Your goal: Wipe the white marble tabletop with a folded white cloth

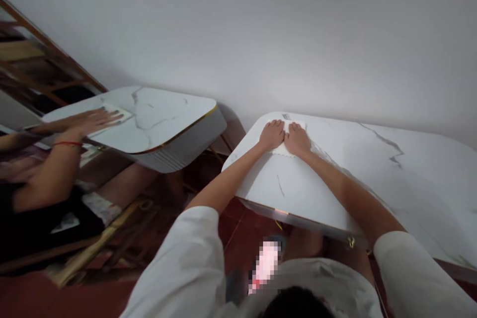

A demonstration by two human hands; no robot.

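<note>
My left hand (273,134) and my right hand (297,138) lie flat side by side, thumbs almost meeting. Both press down on a white sheet (286,151), tissue or thin cloth, with a scalloped front edge. Beneath it is the left part of a white marble-patterned tabletop (335,144) with grey veins. Just behind the sheet a small grey printed mark (286,116) shows. Neither hand is gripping anything; much of the sheet is hidden under the palms.
To the left, another person's hands (99,121) rest on a white sheet on a similar marble-patterned table (167,109) with ribbed sides. A pale wall (261,35) rises behind both tables. A wooden chair (100,243) stands at lower left on the red floor (238,223).
</note>
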